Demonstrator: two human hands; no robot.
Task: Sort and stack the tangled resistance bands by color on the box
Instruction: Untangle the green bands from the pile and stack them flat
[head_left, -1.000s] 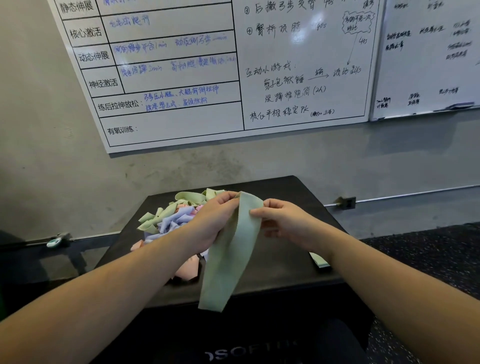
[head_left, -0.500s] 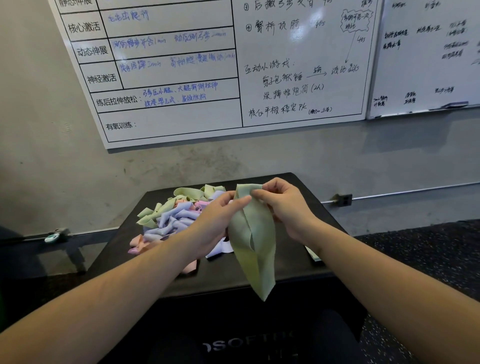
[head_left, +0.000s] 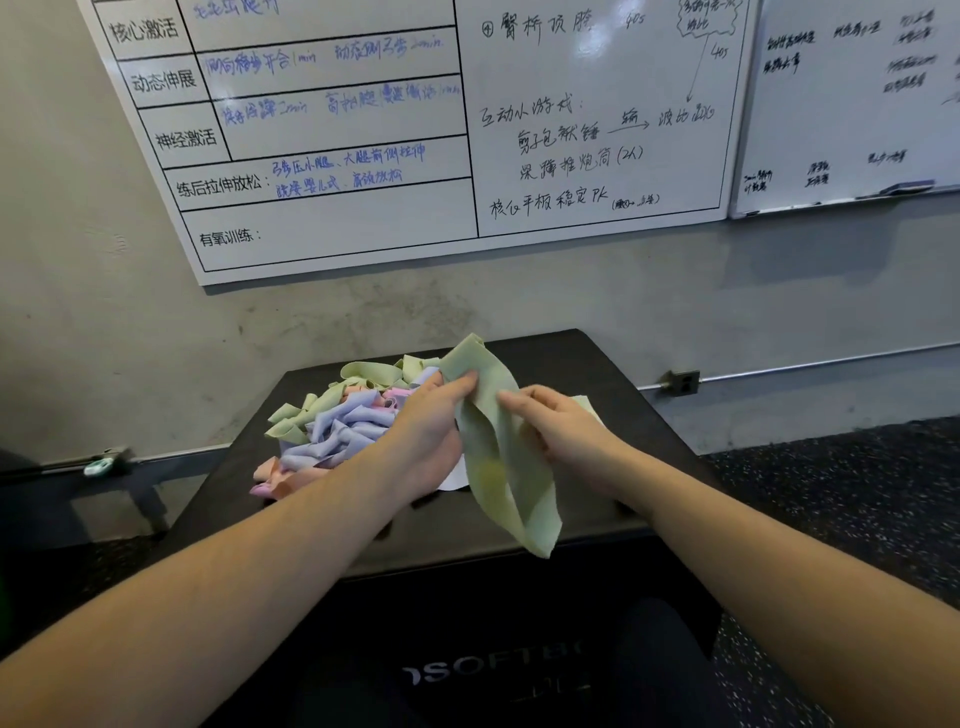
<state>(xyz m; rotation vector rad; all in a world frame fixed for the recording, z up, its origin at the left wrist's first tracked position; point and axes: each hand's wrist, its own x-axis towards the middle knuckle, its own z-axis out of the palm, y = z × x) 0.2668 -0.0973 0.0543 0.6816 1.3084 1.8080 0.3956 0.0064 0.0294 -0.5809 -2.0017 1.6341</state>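
Note:
A pale green resistance band (head_left: 501, 457) hangs folded over the middle of the black box (head_left: 613, 364). My left hand (head_left: 434, 436) pinches its upper left edge and my right hand (head_left: 558, 428) grips its right side. A tangled pile of green, lilac and pink bands (head_left: 343, 421) lies on the left half of the box, partly hidden behind my left hand. Another pale green band (head_left: 589, 404) peeks out on the box behind my right hand.
The box stands against a grey wall (head_left: 78, 312) with two whiteboards (head_left: 597, 130) above it. A wall socket (head_left: 683, 383) sits to the right. A small teal object (head_left: 98, 466) rests on a low rail at left. Speckled dark floor (head_left: 857, 467) lies at right.
The held green band has been lifted and folded shorter; its top now rises above my left hand. Both hands shifted slightly and my right hand moved lower on the band.

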